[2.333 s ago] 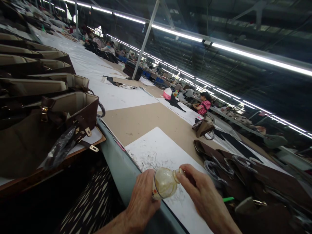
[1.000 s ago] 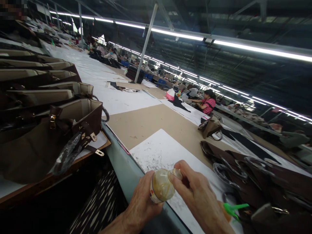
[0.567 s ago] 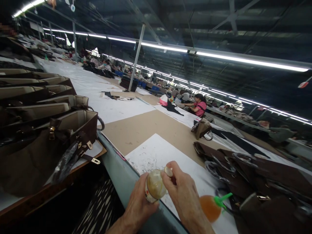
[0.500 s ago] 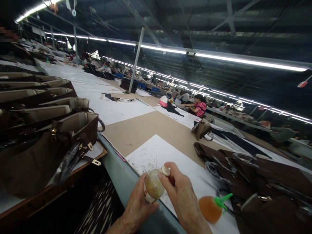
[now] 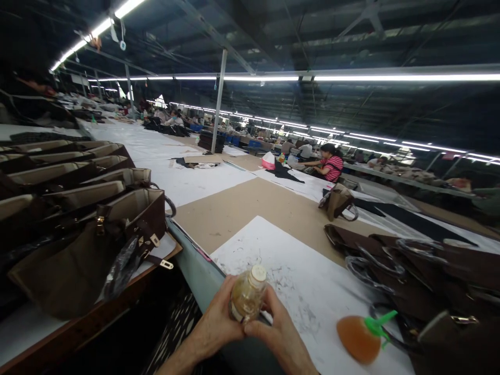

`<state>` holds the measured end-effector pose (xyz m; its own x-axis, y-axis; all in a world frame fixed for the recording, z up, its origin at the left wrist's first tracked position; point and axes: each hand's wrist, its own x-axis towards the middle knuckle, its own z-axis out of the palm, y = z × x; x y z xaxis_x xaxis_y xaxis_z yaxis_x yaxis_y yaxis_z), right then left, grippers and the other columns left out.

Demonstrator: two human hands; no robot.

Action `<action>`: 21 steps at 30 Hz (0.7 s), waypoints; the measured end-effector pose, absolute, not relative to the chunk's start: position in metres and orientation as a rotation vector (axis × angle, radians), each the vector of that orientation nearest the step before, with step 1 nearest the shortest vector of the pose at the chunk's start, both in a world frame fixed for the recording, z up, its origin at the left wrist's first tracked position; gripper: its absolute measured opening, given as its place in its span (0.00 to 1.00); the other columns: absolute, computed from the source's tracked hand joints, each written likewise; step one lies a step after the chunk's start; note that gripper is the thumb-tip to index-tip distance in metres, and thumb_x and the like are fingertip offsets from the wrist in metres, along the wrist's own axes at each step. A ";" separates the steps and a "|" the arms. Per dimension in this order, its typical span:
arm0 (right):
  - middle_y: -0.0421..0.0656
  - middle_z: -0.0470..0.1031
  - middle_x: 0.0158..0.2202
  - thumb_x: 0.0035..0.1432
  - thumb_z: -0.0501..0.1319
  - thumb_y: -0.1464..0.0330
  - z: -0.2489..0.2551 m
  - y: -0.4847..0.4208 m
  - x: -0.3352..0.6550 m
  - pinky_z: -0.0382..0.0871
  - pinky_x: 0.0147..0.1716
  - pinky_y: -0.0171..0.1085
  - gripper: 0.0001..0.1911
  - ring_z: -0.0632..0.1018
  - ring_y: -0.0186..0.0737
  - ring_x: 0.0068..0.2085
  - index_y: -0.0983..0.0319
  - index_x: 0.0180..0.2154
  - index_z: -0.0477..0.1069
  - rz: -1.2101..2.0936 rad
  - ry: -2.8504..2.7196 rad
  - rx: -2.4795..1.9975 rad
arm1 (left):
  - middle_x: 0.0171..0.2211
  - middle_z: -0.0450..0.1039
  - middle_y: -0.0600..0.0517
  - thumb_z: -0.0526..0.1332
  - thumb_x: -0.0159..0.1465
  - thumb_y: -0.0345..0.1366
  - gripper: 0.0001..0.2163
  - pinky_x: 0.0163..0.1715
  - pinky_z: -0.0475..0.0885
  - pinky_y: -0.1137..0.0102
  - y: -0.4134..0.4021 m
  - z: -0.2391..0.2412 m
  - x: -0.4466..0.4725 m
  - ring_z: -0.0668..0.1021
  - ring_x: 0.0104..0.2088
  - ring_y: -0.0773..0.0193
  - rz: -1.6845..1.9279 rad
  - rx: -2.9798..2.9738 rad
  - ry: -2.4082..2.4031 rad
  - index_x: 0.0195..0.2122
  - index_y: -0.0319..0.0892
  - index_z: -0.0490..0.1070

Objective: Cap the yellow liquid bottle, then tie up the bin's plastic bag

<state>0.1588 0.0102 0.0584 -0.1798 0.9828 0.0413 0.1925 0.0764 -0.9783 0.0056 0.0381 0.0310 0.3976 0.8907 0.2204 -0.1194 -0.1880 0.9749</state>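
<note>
Bottle point(image 5: 247, 296), small and clear with yellowish liquid and a white cap, is gripped upright by both hands, left hand point(image 5: 216, 324) and right hand point(image 5: 278, 336), above the surface's point(image 5: 242, 200) near edge. An orange bottle point(image 5: 359, 336) with green nozzle lies right; brown handbags point(image 5: 94, 229) stand left.

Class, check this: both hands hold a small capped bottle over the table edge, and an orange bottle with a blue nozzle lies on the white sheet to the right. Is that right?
Not quite. In the head view the orange bottle has a green nozzle, not blue. The rest stands: the left hand and right hand hold the small capped bottle over the table edge, and the orange bottle lies on the white sheet to the right.
</note>
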 end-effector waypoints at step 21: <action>0.45 0.70 0.43 0.35 0.67 0.56 0.046 -0.007 0.131 0.64 0.44 0.44 0.37 0.71 0.48 0.45 0.59 0.48 0.59 1.495 -1.283 -0.907 | 0.44 0.67 0.52 0.70 0.38 0.25 0.33 0.43 0.66 0.66 0.020 0.043 -0.029 0.71 0.42 0.58 0.772 1.394 0.789 0.48 0.43 0.64</action>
<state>0.1305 -0.0068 0.0456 -0.2896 0.9564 0.0383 -0.1833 -0.0161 -0.9829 -0.0292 0.0202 0.0434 0.5352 0.8444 -0.0234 -0.0054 0.0311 0.9995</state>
